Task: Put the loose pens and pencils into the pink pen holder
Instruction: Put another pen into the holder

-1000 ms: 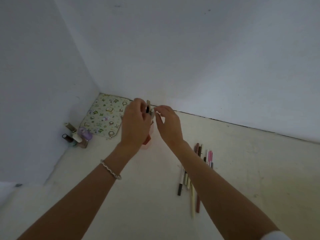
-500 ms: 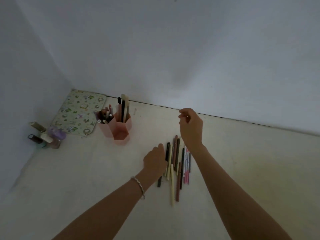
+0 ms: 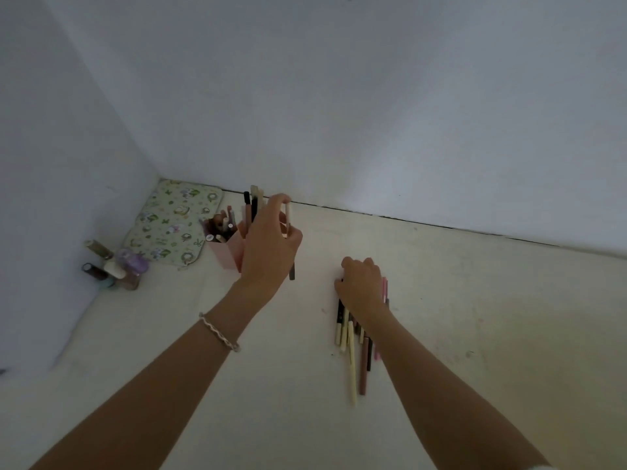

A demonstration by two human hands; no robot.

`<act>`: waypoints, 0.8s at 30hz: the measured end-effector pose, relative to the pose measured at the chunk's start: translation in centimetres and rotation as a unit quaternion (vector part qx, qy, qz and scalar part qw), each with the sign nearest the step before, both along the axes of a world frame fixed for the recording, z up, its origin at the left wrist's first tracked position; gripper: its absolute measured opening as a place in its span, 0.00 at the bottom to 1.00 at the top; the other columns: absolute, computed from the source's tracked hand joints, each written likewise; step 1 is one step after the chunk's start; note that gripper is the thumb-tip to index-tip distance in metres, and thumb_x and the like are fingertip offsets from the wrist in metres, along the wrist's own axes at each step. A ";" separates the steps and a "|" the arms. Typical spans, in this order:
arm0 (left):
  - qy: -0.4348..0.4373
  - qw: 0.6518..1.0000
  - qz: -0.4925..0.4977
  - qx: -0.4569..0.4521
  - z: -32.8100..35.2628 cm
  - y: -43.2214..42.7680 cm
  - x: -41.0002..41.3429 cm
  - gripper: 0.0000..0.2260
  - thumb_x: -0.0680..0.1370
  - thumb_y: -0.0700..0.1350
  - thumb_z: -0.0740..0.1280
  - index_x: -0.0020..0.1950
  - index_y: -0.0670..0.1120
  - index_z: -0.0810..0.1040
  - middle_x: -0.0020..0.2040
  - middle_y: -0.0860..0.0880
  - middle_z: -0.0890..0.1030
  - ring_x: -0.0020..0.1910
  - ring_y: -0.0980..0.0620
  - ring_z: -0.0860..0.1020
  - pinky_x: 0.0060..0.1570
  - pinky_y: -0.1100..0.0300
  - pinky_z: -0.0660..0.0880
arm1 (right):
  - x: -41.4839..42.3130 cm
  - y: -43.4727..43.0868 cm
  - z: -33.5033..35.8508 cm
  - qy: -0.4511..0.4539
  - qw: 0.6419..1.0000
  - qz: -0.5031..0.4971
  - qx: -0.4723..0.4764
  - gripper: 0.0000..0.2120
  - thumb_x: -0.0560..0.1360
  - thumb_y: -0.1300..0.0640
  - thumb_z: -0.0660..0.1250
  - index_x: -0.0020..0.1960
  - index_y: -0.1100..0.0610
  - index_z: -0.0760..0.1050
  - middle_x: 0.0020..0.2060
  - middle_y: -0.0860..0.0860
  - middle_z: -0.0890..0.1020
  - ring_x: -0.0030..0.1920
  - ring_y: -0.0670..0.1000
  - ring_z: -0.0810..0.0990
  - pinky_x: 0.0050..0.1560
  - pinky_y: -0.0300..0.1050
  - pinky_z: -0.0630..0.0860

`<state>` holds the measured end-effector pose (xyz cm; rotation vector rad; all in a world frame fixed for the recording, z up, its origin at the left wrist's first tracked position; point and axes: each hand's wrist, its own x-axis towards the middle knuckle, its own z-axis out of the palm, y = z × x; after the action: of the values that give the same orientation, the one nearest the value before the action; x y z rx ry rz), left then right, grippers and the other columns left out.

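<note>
Fingers [image 3: 286, 201] of my left hand [image 3: 268, 242] are closed round one pen [image 3: 289, 232], cream at the top and dark at the bottom, held nearly upright with its long axis running top to bottom. It hangs just to the right of the pink pen holder [image 3: 225, 254], which stands toward the far left corner of the surface [image 3: 475, 317], close to the wall, and is already partly filled with pens standing on end. So the holder's mouth lies just left of and beyond the pen, and I judge that a short shift that way, then a drop, would seat it. My right hand [image 3: 361, 286] rests palm down on the loose pens and pencils [image 3: 353, 354], its fingers curled onto them, though I cannot tell whether they have gripped any. That bundle lies near the middle of the surface, its long axes pointing away from me, well apart from the holder. The left hand is the nearer to the holder.
</note>
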<state>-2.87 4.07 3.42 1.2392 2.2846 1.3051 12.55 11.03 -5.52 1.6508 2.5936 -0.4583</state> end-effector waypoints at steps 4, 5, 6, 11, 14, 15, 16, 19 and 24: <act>0.053 0.996 0.025 0.062 1.6 -0.4 -2.9 0.17 0.75 0.36 0.67 0.63 0.47 0.73 0.49 0.47 0.76 0.43 0.54 0.75 0.45 0.57 0.78 | -1.6 0.5 0.3 0.083 0.995 -0.030 -0.052 0.13 0.75 0.63 0.62 0.58 0.61 0.78 0.52 0.55 0.83 0.56 0.56 0.78 0.58 0.46 0.73; 0.065 0.993 0.043 0.086 1.9 -0.4 -4.0 0.16 0.76 0.36 0.67 0.62 0.46 0.73 0.48 0.48 0.75 0.43 0.54 0.75 0.44 0.58 0.78 | -2.0 0.9 1.1 0.143 0.986 -0.054 -0.073 0.14 0.75 0.63 0.62 0.60 0.62 0.78 0.54 0.55 0.82 0.57 0.55 0.78 0.59 0.44 0.73; 0.073 0.989 0.062 0.109 2.2 -0.2 -5.1 0.15 0.75 0.36 0.66 0.61 0.45 0.73 0.48 0.48 0.74 0.43 0.55 0.74 0.44 0.60 0.78 | -2.4 1.5 2.0 0.204 0.973 -0.076 -0.081 0.15 0.75 0.63 0.63 0.60 0.62 0.79 0.55 0.55 0.82 0.56 0.54 0.79 0.58 0.42 0.73; 0.086 0.987 0.091 0.098 2.1 1.0 -8.6 0.16 0.75 0.34 0.64 0.62 0.45 0.72 0.50 0.48 0.73 0.41 0.60 0.74 0.41 0.72 0.73 | -4.2 3.3 7.3 0.412 0.903 -0.115 -0.036 0.10 0.74 0.63 0.64 0.53 0.56 0.80 0.45 0.51 0.82 0.41 0.48 0.79 0.47 0.40 0.77; 0.126 0.990 0.056 0.006 0.8 1.5 -8.9 0.15 0.75 0.36 0.65 0.61 0.45 0.74 0.51 0.46 0.75 0.45 0.52 0.76 0.44 0.66 0.72 | -5.1 3.4 9.2 0.471 0.875 -0.112 0.014 0.08 0.74 0.64 0.65 0.49 0.55 0.81 0.45 0.49 0.82 0.41 0.43 0.80 0.46 0.34 0.75; 0.159 0.985 0.055 -0.046 0.4 1.6 -9.0 0.13 0.75 0.37 0.66 0.59 0.45 0.75 0.52 0.45 0.76 0.48 0.48 0.77 0.49 0.60 0.73 | -5.4 3.2 9.5 0.483 0.868 -0.107 0.033 0.08 0.75 0.64 0.65 0.49 0.56 0.81 0.45 0.49 0.82 0.41 0.42 0.79 0.46 0.32 0.75; 0.192 0.975 0.063 -0.096 0.0 1.5 -9.0 0.12 0.75 0.40 0.67 0.58 0.46 0.77 0.55 0.44 0.77 0.53 0.45 0.76 0.54 0.54 0.72 | -5.6 3.1 9.8 0.496 0.861 -0.101 0.051 0.08 0.75 0.65 0.65 0.49 0.57 0.82 0.45 0.49 0.82 0.41 0.41 0.79 0.46 0.31 0.75; 0.204 0.967 0.110 -0.107 0.0 0.9 -9.2 0.15 0.74 0.42 0.66 0.60 0.47 0.79 0.60 0.46 0.77 0.62 0.44 0.72 0.61 0.47 0.68 | -7.0 2.3 9.9 0.539 0.833 -0.082 0.088 0.07 0.75 0.67 0.66 0.51 0.61 0.82 0.46 0.52 0.82 0.41 0.41 0.80 0.46 0.29 0.75; 0.186 0.976 0.111 0.007 1.5 -0.2 -9.2 0.19 0.71 0.35 0.64 0.61 0.45 0.78 0.59 0.46 0.78 0.60 0.45 0.72 0.60 0.51 0.68 | -10.3 0.7 9.2 0.561 0.818 -0.033 0.121 0.07 0.76 0.68 0.67 0.51 0.63 0.81 0.46 0.54 0.81 0.44 0.43 0.79 0.48 0.31 0.77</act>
<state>-12.09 3.88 4.91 1.3629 2.7479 1.2445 2.27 11.75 3.64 1.8973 3.4496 -1.5845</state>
